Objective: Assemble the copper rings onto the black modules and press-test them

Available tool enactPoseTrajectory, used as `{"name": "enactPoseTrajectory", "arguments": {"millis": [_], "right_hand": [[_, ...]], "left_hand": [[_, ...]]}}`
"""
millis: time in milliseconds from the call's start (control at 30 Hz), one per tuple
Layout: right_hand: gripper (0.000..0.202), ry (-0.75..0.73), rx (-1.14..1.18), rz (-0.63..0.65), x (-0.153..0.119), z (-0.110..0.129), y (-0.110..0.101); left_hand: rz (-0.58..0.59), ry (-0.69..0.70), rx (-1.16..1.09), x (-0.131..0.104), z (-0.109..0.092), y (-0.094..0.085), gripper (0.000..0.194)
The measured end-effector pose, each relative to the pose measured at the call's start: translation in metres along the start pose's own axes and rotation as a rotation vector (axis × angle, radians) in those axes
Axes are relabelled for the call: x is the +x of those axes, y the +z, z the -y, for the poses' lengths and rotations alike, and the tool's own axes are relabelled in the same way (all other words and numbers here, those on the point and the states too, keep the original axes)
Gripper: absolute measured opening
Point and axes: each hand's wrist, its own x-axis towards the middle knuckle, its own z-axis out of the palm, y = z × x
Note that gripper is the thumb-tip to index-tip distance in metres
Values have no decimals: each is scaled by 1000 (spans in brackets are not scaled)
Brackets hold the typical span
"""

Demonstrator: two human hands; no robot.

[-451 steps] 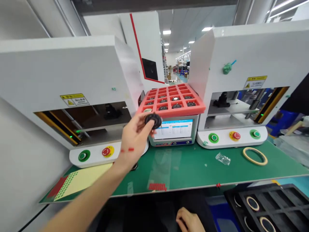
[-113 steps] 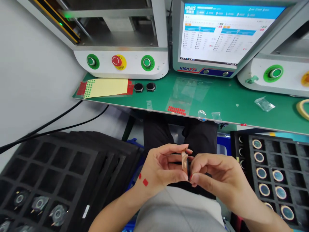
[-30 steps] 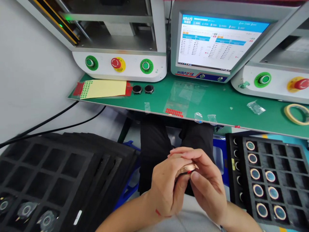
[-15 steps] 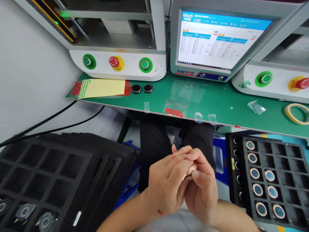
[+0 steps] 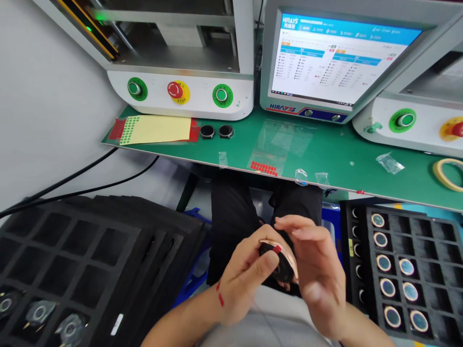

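Note:
Above my lap, my left hand (image 5: 246,274) is closed around a round watch case (image 5: 284,265) with a rose-gold rim and dark inside. Its thumb presses near a small red sticker (image 5: 277,249) at the case's edge. My right hand (image 5: 320,270) is open just right of the case, fingers apart and thumb blurred; whether it touches the rim I cannot tell. Bits of red tape (image 5: 220,295) stick to my left wrist. On the green bench (image 5: 333,154) lie two dark round watch cases (image 5: 207,132) beside a yellow sticker sheet (image 5: 159,130).
A clear sheet of red stickers (image 5: 264,167) lies at the bench edge. A monitor (image 5: 336,58) stands behind, between machines with green and red buttons (image 5: 176,90). Stacked black trays (image 5: 108,246) fill the left; a black tray (image 5: 430,250) with several watch parts is right. Tape roll (image 5: 448,173) at far right.
My hands were clasped together over the watch case. Now my right hand has come away to the right with its fingers spread, and the case shows tilted in my left hand.

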Motion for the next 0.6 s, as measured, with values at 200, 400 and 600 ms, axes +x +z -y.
{"name": "enactPoseTrajectory", "arguments": {"millis": [200, 400, 600], "right_hand": [[74, -401, -267, 190, 2, -1, -11], [61, -395, -293, 239, 8, 3, -20], [55, -367, -164, 297, 14, 2, -19]], "left_hand": [[78, -182, -556, 0, 2, 4, 27], [51, -257, -610, -5, 0, 12, 37], [-77, -318, -668, -6, -5, 21, 34]]}}
